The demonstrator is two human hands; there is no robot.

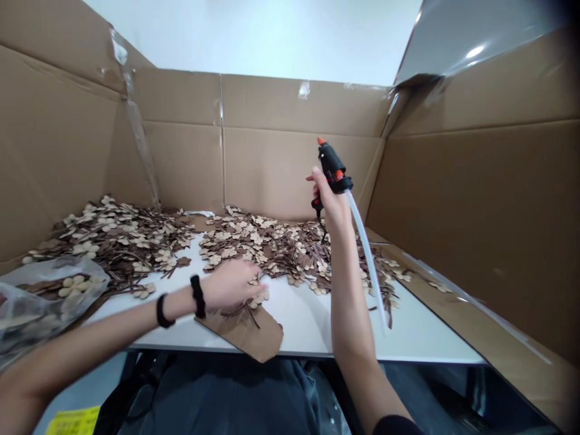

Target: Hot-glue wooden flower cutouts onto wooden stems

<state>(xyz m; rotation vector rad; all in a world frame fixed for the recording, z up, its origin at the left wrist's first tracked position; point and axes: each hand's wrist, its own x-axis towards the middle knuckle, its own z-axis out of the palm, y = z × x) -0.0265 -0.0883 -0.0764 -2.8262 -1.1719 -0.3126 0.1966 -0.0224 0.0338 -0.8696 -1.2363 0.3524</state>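
My right hand [330, 196] is wrapped around a black hot glue gun [333, 162] held up above the table. Its orange nozzle points up and to the left, and a long translucent glue stick [369, 260] trails from its back. My left hand [232, 284], slightly blurred, is low over a brown cardboard piece [258, 337] at the table's front edge. Its thumb and fingers close about a beige flower cutout [259, 296]; the exact grip is partly hidden. Brown strips stick out beneath that hand.
Heaps of beige and brown flower cutouts lie at the left [122, 232] and middle [258, 238] of the white table [299, 314]. A clear plastic bag [54, 290] of cutouts sits at far left. Tall cardboard walls [290, 163] enclose the back and sides.
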